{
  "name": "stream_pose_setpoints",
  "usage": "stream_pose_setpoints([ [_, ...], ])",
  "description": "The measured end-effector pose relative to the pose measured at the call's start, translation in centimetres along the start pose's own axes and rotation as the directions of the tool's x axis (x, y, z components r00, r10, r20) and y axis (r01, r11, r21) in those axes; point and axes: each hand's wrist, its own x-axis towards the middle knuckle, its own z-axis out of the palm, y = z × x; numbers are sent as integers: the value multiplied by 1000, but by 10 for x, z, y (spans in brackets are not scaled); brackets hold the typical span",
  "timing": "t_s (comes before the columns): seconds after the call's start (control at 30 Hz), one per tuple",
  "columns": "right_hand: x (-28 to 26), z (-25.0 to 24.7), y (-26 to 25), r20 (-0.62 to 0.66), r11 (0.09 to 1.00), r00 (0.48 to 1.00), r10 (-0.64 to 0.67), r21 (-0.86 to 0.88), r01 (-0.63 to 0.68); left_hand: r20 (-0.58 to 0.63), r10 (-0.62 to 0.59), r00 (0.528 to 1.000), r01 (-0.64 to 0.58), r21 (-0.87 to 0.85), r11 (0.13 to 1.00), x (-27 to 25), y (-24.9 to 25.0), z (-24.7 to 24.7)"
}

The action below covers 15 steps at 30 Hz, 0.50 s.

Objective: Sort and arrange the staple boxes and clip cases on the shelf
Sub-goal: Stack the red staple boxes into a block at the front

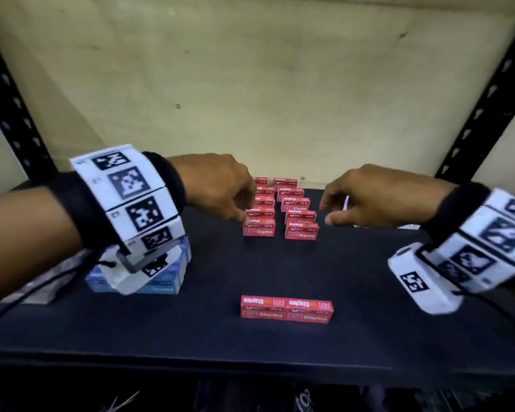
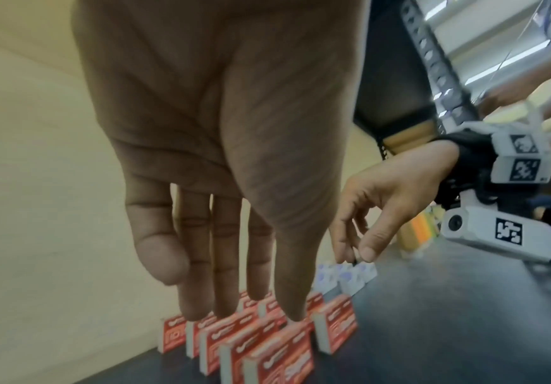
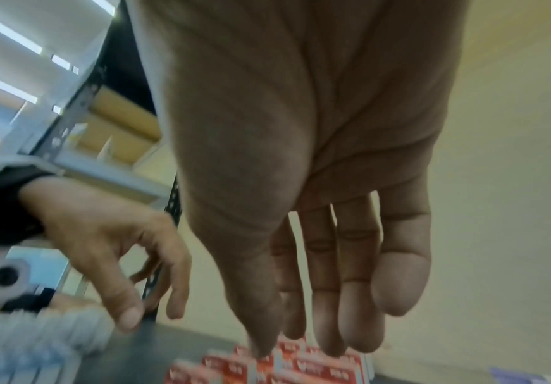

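Staple boxes (image 1: 281, 208), red, labelled "Staples", stand in two rows mid-frame; left hand (image 1: 217, 185) fingers relaxed above them, right hand (image 1: 375, 197) loosely curled, empty

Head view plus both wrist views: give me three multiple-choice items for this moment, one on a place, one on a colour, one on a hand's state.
1. Where does the lying block of staple boxes sit?
A. near the shelf's front edge
B. against the back wall
C. on the blue boxes

2. What colour are the standing staple boxes?
A. green
B. red
C. yellow

3. What is the right hand doing?
A. gripping a red box
B. pressing flat on the shelf
C. hanging above the shelf, holding nothing

Key: 1 A, it lies alone in front of the rows; 2 B, red faces with white print; 3 C, its fingers curl loosely round nothing.
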Motion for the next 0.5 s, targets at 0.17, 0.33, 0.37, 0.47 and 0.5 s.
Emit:
stream_pose_setpoints([
  [0.17,31,17,-1,101,1000,995,-16,-21,19,101,-9,995,14,-52,999,27,-2,14],
  [0.33,41,26,-1,129,1000,992,-11,-23,14,100,-32,995,34,-12,999,42,2,26],
  [0.37,42,26,-1,131,999,991,-15,-31,19,102,-37,994,37,4,999,44,2,26],
  [0.47,44,27,-2,133,998,991,-20,-65,28,113,-46,993,42,38,998,50,6,28],
  [0.5,44,27,-3,133,997,991,-17,-76,28,114,-46,992,42,40,998,51,7,28],
])
